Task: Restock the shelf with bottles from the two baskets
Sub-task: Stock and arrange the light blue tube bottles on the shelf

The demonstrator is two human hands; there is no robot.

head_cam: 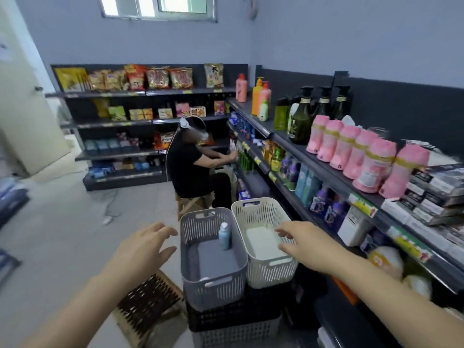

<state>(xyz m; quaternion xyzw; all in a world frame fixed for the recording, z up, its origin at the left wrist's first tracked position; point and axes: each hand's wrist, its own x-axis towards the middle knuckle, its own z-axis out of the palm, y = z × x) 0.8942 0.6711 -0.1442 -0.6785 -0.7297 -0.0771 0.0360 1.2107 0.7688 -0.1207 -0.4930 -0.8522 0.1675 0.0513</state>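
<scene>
Two slatted baskets stand side by side on stacked crates in front of me. The grey basket point(213, 280) on the left holds one upright blue bottle point(224, 236) with a white cap. The white basket point(272, 270) on the right shows only its bare floor. My left hand point(144, 247) hovers left of the grey basket with fingers spread, holding nothing. My right hand point(305, 243) reaches over the white basket's right rim, fingers relaxed and holding nothing. The shelf point(326, 169) runs along the right wall, its top level lined with pink bottles point(361, 153) and dark pump bottles point(324, 106).
A person point(193, 162) wearing a headset sits on a stool beyond the baskets, reaching into the shelf. A folding stool point(148, 302) stands at my lower left. Snack shelves point(140, 121) line the back wall. Dark and grey crates point(233, 322) carry the baskets.
</scene>
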